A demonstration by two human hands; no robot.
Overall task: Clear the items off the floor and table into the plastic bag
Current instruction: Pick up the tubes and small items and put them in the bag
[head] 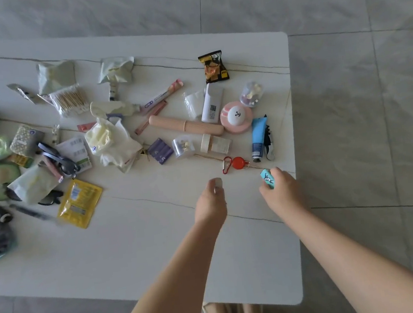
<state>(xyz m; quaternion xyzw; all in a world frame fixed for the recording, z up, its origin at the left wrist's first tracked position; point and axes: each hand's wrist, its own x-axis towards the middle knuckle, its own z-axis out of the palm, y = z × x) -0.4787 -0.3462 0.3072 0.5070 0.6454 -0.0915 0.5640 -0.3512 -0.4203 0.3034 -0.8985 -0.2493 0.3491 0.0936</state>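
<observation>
I see a white tabletop [158, 239] with lots of little things on it. At nine o'clock lies a yellow packet [80, 203]. Near the middle sits a purple box [160, 151]. At one o'clock is a pink round toy [236, 117], with a blue tube [257, 139] just beside it. A red clip [234, 164] lies near my hands. My left hand [210, 202] pinches a small white thing [216, 182]. My right hand [282, 190] is curled round a teal packet [267, 178]. I cannot see the plastic bag.
</observation>
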